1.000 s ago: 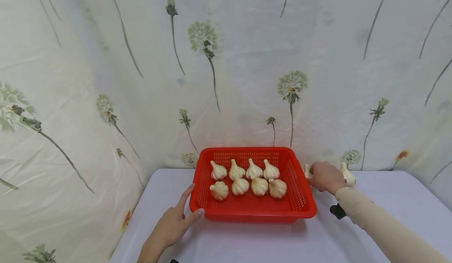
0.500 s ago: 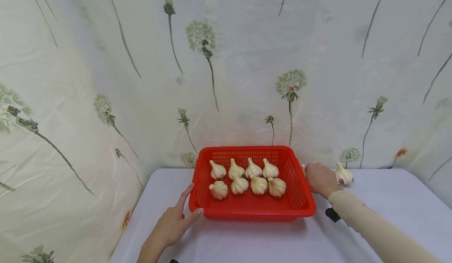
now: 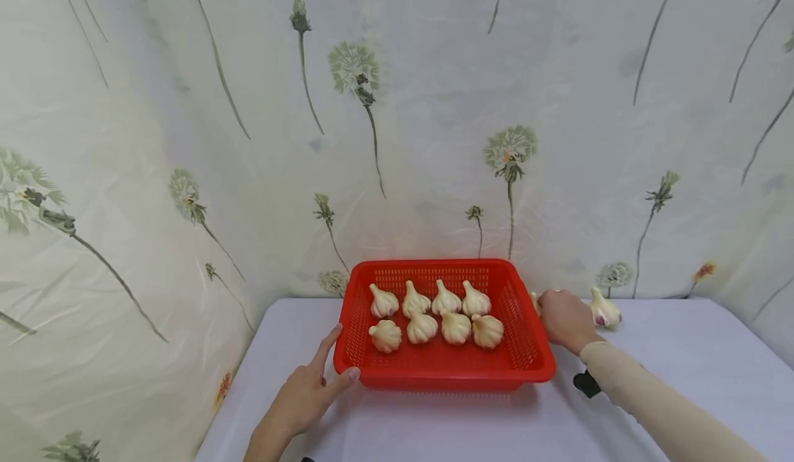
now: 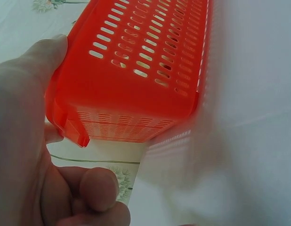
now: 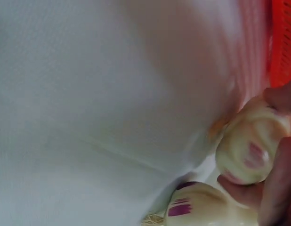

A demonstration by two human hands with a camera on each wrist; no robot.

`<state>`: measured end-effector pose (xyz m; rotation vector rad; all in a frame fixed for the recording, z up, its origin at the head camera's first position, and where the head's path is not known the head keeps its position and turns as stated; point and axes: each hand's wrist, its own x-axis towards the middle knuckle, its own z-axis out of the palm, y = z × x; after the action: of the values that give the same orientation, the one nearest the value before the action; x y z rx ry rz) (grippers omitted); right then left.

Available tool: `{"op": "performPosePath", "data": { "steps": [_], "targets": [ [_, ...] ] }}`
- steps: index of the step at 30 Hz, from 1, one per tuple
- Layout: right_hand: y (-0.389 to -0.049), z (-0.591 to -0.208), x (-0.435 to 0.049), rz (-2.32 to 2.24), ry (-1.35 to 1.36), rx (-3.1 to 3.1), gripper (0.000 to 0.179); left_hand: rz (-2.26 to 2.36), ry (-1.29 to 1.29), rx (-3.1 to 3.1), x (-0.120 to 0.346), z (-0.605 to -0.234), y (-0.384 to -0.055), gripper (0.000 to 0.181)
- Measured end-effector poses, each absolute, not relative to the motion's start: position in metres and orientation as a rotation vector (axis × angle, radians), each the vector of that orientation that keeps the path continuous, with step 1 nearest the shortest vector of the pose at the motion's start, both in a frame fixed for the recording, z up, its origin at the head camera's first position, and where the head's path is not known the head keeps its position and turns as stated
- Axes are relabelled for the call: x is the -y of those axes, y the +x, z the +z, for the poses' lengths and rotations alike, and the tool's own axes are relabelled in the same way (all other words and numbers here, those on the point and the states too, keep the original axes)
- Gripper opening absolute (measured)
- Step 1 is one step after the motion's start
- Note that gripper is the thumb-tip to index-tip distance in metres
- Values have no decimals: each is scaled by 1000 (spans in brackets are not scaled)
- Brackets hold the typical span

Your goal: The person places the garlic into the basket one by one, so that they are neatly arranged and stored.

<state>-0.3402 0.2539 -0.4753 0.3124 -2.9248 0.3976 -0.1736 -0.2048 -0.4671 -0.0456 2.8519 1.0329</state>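
A red plastic basket [image 3: 446,379] with slotted walls holds two rows of garlic bulbs [image 3: 446,298], stems up in the back row. My left hand [image 3: 304,393] rests at its front left corner, thumb and index finger spread along the rim; in the left wrist view its other fingers curl loosely below. Right of the basket, my right hand [image 3: 566,318] grips a garlic bulb [image 5: 249,146] between thumb and fingers, close over the table; in the head view the hand mostly covers it. Another garlic bulb [image 3: 604,310] with purple marks stands just right of that hand.
A white cloth covers the table [image 3: 459,420]. Behind and to the left hangs a pale curtain [image 3: 428,117] printed with dandelions. A black strap piece [image 3: 586,383] sits at the right wrist.
My right hand has shifted slightly left, toward the basket's right wall, and more of the garlic bulb beside it shows. The left hand and basket stay in place.
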Motion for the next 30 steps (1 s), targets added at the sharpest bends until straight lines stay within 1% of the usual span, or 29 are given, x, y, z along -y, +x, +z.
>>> {"op": "performPosePath", "data": {
  "steps": [5, 9, 10, 11, 14, 15, 16, 22, 30],
  "targets": [
    [-339, -467, -259, 471, 341, 2860, 33, 1035, -32, -2850, 204, -467, -174, 81],
    [-337, -452, -263, 504, 370, 2851, 27, 1026, -48, -2845, 204, -466, -174, 82],
    [-337, -447, -264, 501, 372, 2859, 29, 1023, -52, -2845, 204, -466, -174, 82],
    [-337, -442, -265, 507, 371, 2873, 33, 1021, -56, -2845, 204, -466, -174, 83],
    [-337, -427, -268, 533, 361, 2901, 54, 1021, -59, -2843, 204, -466, -174, 83],
    [-337, -422, -270, 538, 362, 2898, 59, 1022, -60, -2843, 204, -467, -174, 83],
    [-337, -418, -271, 541, 364, 2894, 61, 1023, -61, -2844, 204, -467, -174, 83],
    [-338, -396, -277, 543, 383, 2863, 53, 1028, -69, -2843, 203, -467, -173, 84],
    [-337, -384, -274, 571, 377, 2853, 47, 1029, -56, -2846, 203, -466, -173, 84]
  ]
}}
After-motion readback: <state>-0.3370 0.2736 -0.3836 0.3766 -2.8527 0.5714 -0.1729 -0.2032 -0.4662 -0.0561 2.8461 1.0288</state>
